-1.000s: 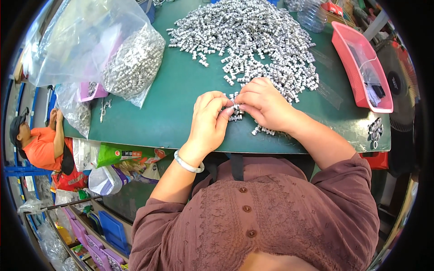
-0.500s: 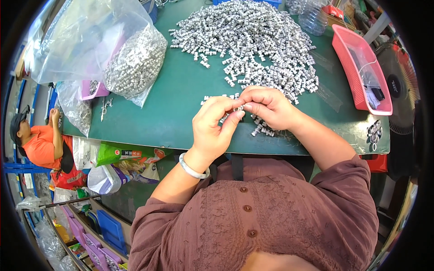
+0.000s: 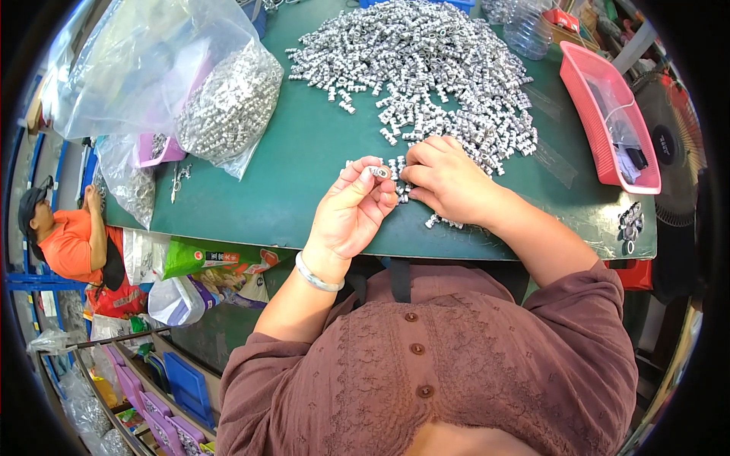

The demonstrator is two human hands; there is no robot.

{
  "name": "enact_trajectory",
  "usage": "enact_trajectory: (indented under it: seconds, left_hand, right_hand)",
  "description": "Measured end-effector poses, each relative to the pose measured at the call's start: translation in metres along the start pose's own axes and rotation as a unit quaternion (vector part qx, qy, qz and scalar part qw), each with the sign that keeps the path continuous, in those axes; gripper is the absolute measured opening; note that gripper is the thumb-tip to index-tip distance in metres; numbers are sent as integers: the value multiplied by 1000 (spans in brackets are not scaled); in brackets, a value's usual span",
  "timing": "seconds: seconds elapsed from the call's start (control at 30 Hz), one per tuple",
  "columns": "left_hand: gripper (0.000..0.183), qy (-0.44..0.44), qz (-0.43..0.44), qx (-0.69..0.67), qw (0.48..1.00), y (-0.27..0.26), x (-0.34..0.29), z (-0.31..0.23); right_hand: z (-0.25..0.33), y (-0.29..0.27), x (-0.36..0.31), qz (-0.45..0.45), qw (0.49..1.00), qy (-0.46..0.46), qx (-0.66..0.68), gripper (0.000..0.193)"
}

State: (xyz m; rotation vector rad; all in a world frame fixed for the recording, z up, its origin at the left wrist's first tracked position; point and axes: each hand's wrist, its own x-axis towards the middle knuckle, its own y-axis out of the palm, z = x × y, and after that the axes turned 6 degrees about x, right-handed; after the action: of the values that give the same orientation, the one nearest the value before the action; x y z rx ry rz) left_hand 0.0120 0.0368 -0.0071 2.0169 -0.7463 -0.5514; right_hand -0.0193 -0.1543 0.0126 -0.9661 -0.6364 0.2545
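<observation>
Between the thumb and fingers of my left hand (image 3: 353, 205) is a small silvery metal fitting (image 3: 378, 172), its round end turned upward. My right hand (image 3: 452, 178) lies palm down just right of it, fingers curled at the small parts on the table; whether it pinches one is hidden under the fingers. A few loose metal fittings (image 3: 397, 166) show between my two hands, and more lie under my right wrist. Beyond my hands spreads a large heap of the same metal fittings (image 3: 426, 61) on the green table (image 3: 319, 152).
On the left stand a clear plastic bag of fittings (image 3: 232, 106) and a purple bin (image 3: 157, 150). A pink basket (image 3: 570, 76) is at the right, near a fan (image 3: 673, 148). A co-worker in an orange top (image 3: 72, 247) is at far left. Sacks (image 3: 182, 296) lie below the table edge.
My hands were together at one small fitting. They have parted: the left has turned palm up with a fitting, and the right has lowered to the parts on the table.
</observation>
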Motion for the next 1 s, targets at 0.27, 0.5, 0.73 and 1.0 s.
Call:
enact_trajectory:
  seconds: [0.27,0.5,0.73,1.0]
  left_hand:
    - [13,-9,3,-23,1000,-1,-1,-1]
    - [9,14,-87,-16,996,5,-3,-7]
    - [11,27,-116,190,975,10,-10,-1]
    - [8,57,-108,330,936,18,-8,9]
  right_hand:
    - [0,-1,-1,14,1000,9,-1,14]
    - [-1,-1,-2,30,999,20,3,13]
    - [1,0,1,-45,987,-5,156,15]
    - [6,-2,2,-94,969,-20,226,19]
